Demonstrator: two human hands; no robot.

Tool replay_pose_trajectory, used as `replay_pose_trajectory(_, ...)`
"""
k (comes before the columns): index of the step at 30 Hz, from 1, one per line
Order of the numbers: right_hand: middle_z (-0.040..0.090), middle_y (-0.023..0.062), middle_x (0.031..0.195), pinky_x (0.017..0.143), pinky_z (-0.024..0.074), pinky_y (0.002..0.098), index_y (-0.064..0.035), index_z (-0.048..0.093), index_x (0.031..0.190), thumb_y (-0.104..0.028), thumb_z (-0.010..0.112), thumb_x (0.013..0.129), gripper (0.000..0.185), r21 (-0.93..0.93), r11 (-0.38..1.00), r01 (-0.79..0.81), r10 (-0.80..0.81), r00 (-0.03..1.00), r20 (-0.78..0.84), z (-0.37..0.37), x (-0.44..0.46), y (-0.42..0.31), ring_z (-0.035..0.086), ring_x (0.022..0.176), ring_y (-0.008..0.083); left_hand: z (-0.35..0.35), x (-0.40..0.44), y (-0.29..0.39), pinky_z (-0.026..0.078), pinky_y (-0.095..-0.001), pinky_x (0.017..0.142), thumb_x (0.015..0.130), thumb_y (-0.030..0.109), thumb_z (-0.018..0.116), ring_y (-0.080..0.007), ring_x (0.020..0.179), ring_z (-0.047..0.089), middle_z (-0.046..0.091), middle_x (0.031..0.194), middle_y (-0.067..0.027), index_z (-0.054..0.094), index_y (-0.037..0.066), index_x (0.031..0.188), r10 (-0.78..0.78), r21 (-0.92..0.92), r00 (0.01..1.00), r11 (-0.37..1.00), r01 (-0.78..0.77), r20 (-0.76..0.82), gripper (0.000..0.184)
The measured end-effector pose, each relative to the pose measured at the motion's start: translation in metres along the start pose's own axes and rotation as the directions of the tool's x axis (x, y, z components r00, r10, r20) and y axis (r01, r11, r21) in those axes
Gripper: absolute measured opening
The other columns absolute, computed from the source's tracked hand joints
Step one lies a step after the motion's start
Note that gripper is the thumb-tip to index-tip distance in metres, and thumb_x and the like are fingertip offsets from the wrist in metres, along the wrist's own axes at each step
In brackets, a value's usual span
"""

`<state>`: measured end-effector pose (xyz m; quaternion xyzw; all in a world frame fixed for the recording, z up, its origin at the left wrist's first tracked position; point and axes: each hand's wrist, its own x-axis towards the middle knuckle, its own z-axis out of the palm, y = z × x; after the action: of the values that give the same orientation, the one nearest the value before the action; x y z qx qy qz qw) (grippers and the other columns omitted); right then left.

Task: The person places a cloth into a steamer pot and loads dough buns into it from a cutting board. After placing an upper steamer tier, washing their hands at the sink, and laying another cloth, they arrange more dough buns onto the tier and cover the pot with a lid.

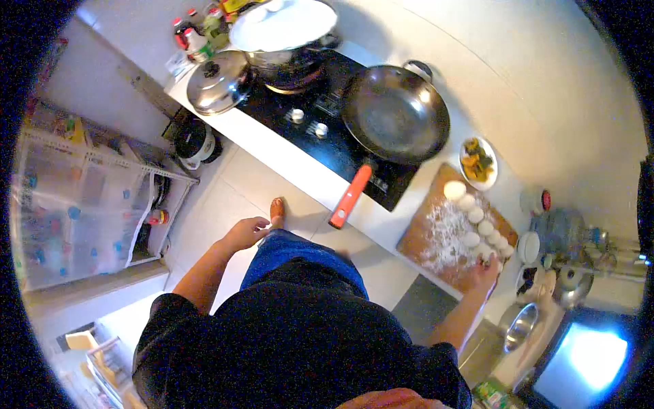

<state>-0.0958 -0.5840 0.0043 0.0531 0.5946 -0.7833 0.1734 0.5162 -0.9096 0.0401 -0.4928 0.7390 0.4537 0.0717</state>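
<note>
On the counter lies a wooden board (pixel 422 235) dusted with white flour (pixel 446 232). Several round pieces of dough (pixel 485 228) sit along its right side, and a larger one (pixel 454 190) is near its top corner. My right hand (pixel 485 271) is at the board's lower right, its fingers at the nearest dough pieces; whether it grips one is too blurred to tell. My left hand (pixel 247 233) hangs over the floor in front of my body, away from the counter, fingers curled and touching nothing I can make out.
A wok (pixel 396 114) with a red handle (pixel 351 196) rests on the black stove (pixel 272 112), beside a lidded pot (pixel 286 68). A metal lid (pixel 219 83), bottles (pixel 197 44), a plate of food (pixel 478 163) and a metal bowl (pixel 521 327) stand around.
</note>
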Motion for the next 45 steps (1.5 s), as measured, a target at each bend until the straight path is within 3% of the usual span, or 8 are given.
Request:
replay_pose_trajectory(7, 0.052, 0.0096, 0.103, 0.083, 0.0453, 0.0307, -0.0006, 0.043, 0.118, 0.002, 0.058, 0.071, 0.05, -0.143, 0.961, 0.236, -0.021, 0.579, 0.815, 0.414, -0.169, -0.068, 0.053, 0.092, 0.019, -0.059, 0.039, -0.054, 0.047, -0.0337, 0.076, 0.08, 0.026, 0.057, -0.0241, 0.085, 0.059, 0.061, 0.094, -0.0132, 0.057, 0.007, 0.104, 0.047, -0.139, 0.999, 0.989, -0.05, -0.021, 0.031)
replay_pose_trajectory(15, 0.058, 0.0152, 0.098, 0.075, 0.046, 0.0306, -0.0074, 0.06, 0.1, -0.007, 0.07, 0.061, 0.04, -0.088, 0.536, 0.839, 0.01, 0.098, 0.995, 0.772, -0.266, 0.09, 0.056, 0.088, 0.0242, -0.166, 0.068, -0.16, 0.047, -0.0337, 0.075, 0.079, 0.023, 0.056, -0.0256, 0.084, 0.06, 0.061, 0.093, -0.0159, 0.056, 0.001, 0.102, 0.014, -0.235, 0.98, 0.97, -0.062, -0.2, 0.032)
replay_pose_trajectory(21, 0.057, 0.0183, 0.094, 0.079, 0.0452, 0.0363, -0.01, 0.062, 0.094, -0.011, 0.071, 0.056, 0.039, -0.066, 0.114, 0.991, 0.1, 0.055, 0.994, 0.86, -0.286, 0.153, 0.055, 0.09, 0.0337, -0.207, 0.074, -0.232, 0.048, -0.0336, 0.074, 0.079, 0.021, 0.056, -0.0258, 0.083, 0.06, 0.061, 0.094, -0.0156, 0.056, 0.002, 0.102, -0.116, -0.298, 0.948, 0.954, 0.023, -0.297, 0.03)
replay_pose_trajectory(24, 0.056, 0.0173, 0.096, 0.082, 0.0441, 0.0359, -0.0106, 0.062, 0.096, -0.012, 0.071, 0.056, 0.041, -0.139, 0.179, 0.974, 0.257, 0.09, 0.962, 0.868, -0.286, 0.162, 0.055, 0.09, 0.0329, -0.212, 0.076, -0.236, 0.048, -0.0331, 0.073, 0.079, 0.021, 0.056, -0.0253, 0.083, 0.06, 0.061, 0.095, -0.0155, 0.056, 0.003, 0.103, -0.148, -0.304, 0.951, 0.951, 0.061, -0.27, 0.03)
replay_pose_trajectory(35, 0.055, 0.0101, 0.103, 0.071, 0.047, 0.0295, -0.0099, 0.056, 0.108, -0.013, 0.068, 0.068, 0.041, -0.11, 0.149, 0.983, -0.128, 0.13, 0.983, 0.742, -0.277, 0.069, 0.054, 0.088, 0.0209, -0.208, 0.12, -0.203, 0.048, -0.0317, 0.075, 0.079, 0.018, 0.057, -0.0249, 0.086, 0.06, 0.06, 0.094, -0.0157, 0.055, 0.003, 0.104, 0.095, -0.195, 0.986, 0.973, -0.121, -0.14, 0.029)
replay_pose_trajectory(39, 0.055, 0.0062, 0.105, 0.074, 0.0462, 0.0266, -0.0071, 0.054, 0.11, -0.011, 0.066, 0.072, 0.04, -0.26, 0.281, 0.924, -0.21, 0.324, 0.923, 0.573, -0.258, 0.005, 0.054, 0.092, 0.0157, -0.177, 0.151, -0.184, 0.047, -0.0328, 0.075, 0.08, 0.02, 0.056, -0.0257, 0.086, 0.06, 0.06, 0.095, -0.0158, 0.055, 0.003, 0.104, 0.254, -0.054, 0.967, 0.966, -0.253, 0.004, 0.029)
replay_pose_trajectory(43, 0.058, 0.0078, 0.098, 0.075, 0.0454, 0.0267, -0.0069, 0.055, 0.108, -0.012, 0.066, 0.071, 0.039, -0.516, 0.827, 0.223, 0.095, 0.849, 0.519, 0.356, -0.197, -0.023, 0.055, 0.091, 0.0142, -0.131, 0.171, -0.123, 0.047, -0.0337, 0.074, 0.079, 0.023, 0.056, -0.0262, 0.084, 0.06, 0.061, 0.095, -0.0159, 0.054, 0.005, 0.106, 0.328, 0.147, 0.934, 0.926, -0.348, 0.144, 0.032)
replay_pose_trajectory(45, 0.059, 0.0099, 0.097, 0.076, 0.0453, 0.0303, -0.0061, 0.056, 0.108, -0.017, 0.068, 0.069, 0.042, -0.883, 0.13, 0.451, -0.166, 0.888, 0.429, 0.211, -0.131, -0.001, 0.055, 0.093, 0.017, -0.106, 0.165, -0.073, 0.047, -0.034, 0.074, 0.079, 0.025, 0.056, -0.0267, 0.082, 0.061, 0.061, 0.094, -0.0156, 0.053, 0.002, 0.105, 0.316, 0.182, 0.938, 0.923, -0.338, 0.14, 0.035)
